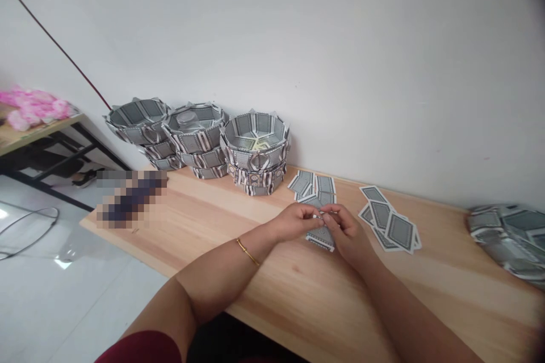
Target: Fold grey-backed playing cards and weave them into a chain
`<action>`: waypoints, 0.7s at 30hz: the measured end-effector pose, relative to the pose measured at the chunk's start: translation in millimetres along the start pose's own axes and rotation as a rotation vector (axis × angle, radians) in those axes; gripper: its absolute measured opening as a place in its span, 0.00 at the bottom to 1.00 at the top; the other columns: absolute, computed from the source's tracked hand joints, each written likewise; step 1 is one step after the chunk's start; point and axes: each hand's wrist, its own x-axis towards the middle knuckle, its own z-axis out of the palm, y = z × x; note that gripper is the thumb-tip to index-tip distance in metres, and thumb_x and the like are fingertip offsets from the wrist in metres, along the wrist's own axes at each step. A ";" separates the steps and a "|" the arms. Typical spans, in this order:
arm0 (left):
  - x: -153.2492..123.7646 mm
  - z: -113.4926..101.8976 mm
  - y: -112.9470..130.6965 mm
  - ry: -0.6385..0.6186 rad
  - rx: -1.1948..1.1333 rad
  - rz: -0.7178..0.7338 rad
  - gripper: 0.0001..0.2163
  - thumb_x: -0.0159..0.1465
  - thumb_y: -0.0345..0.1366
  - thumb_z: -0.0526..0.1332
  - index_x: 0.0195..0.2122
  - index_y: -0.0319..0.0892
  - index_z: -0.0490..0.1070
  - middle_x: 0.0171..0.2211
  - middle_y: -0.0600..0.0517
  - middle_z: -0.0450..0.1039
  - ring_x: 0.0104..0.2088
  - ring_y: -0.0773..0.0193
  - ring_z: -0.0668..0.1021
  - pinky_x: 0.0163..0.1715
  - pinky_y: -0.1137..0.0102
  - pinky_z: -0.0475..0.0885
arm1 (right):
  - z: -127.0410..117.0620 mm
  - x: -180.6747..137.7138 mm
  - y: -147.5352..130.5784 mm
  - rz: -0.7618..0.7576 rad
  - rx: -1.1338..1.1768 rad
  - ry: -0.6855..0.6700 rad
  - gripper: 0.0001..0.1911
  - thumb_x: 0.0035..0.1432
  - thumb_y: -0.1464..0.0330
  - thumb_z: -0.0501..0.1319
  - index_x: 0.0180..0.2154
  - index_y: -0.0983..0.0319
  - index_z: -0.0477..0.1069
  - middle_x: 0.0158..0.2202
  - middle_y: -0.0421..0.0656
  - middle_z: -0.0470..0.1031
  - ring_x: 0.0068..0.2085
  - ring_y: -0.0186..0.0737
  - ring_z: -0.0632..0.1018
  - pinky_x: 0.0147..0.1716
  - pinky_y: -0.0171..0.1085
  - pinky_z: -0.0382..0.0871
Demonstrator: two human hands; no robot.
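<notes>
Both my hands meet over the wooden table (272,289). My left hand (296,220), with a gold bangle on its wrist, pinches the top edge of a folded grey playing-card piece (321,235). My right hand (347,232) grips the same piece from the right, fingers curled on it. Loose grey-backed cards (315,186) lie just beyond my hands, and a second spread of cards (389,218) lies to the right.
Several bowls woven from cards (255,150) stand stacked along the white wall at the back left. Another card bowl (508,238) lies at the right edge. A blurred dark object (130,198) rests near the table's left corner. Pink stuff (34,106) sits on a side table.
</notes>
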 end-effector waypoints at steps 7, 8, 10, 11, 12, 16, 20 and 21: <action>2.1 1.1 -1.4 0.140 -0.182 -0.088 0.17 0.49 0.47 0.65 0.24 0.36 0.65 0.19 0.58 0.59 0.21 0.74 0.59 0.23 0.75 0.52 | 1.8 1.7 1.9 -0.030 0.007 0.076 0.16 0.58 0.56 0.54 0.43 0.60 0.63 0.25 0.37 0.65 0.24 0.35 0.66 0.23 0.33 0.61; 2.4 1.2 -1.6 0.153 -0.211 -0.100 0.17 0.48 0.47 0.66 0.24 0.36 0.66 0.19 0.58 0.60 0.22 0.73 0.61 0.24 0.75 0.53 | 1.8 1.9 2.5 -0.027 0.008 0.083 0.16 0.58 0.56 0.54 0.43 0.60 0.63 0.25 0.38 0.65 0.24 0.35 0.66 0.23 0.33 0.61; 3.0 1.3 -1.9 0.172 -0.272 -0.114 0.17 0.47 0.46 0.67 0.24 0.36 0.66 0.19 0.57 0.62 0.22 0.73 0.63 0.25 0.75 0.55 | 1.5 2.3 3.4 -0.026 -0.010 0.093 0.15 0.58 0.56 0.53 0.42 0.60 0.63 0.25 0.38 0.64 0.24 0.35 0.65 0.23 0.33 0.60; 3.2 1.1 -2.1 0.178 -0.298 -0.116 0.17 0.47 0.45 0.67 0.24 0.37 0.66 0.19 0.57 0.62 0.21 0.73 0.63 0.25 0.75 0.56 | 1.1 2.4 3.7 -0.034 -0.027 0.099 0.15 0.59 0.56 0.53 0.41 0.60 0.63 0.25 0.37 0.64 0.24 0.35 0.65 0.23 0.33 0.60; 3.4 0.8 -2.4 0.182 -0.320 -0.117 0.16 0.47 0.45 0.67 0.24 0.37 0.66 0.18 0.58 0.61 0.21 0.73 0.63 0.24 0.75 0.55 | 0.6 2.5 3.9 -0.044 -0.044 0.101 0.14 0.59 0.57 0.53 0.39 0.60 0.64 0.24 0.37 0.63 0.24 0.34 0.65 0.24 0.33 0.60; 3.9 -0.6 -4.1 0.207 -0.355 -0.116 0.16 0.48 0.45 0.66 0.24 0.38 0.64 0.17 0.59 0.59 0.19 0.75 0.61 0.21 0.76 0.53 | -1.6 2.1 2.7 -0.076 -0.120 0.071 0.13 0.60 0.57 0.52 0.32 0.60 0.63 0.23 0.36 0.61 0.25 0.34 0.64 0.25 0.32 0.59; 4.1 -0.5 -5.1 0.225 -0.308 -0.129 0.17 0.49 0.47 0.65 0.25 0.38 0.64 0.17 0.59 0.58 0.18 0.75 0.60 0.20 0.76 0.51 | -2.6 1.7 -0.2 -0.074 -0.170 0.058 0.15 0.61 0.58 0.51 0.27 0.59 0.61 0.20 0.35 0.60 0.24 0.33 0.64 0.24 0.32 0.58; 4.0 -0.2 -5.0 0.222 -0.295 -0.128 0.17 0.49 0.47 0.65 0.25 0.38 0.64 0.17 0.59 0.58 0.18 0.75 0.59 0.20 0.76 0.51 | -2.6 1.7 -0.8 -0.076 -0.171 0.061 0.15 0.61 0.58 0.51 0.27 0.59 0.60 0.20 0.35 0.60 0.24 0.33 0.64 0.24 0.32 0.58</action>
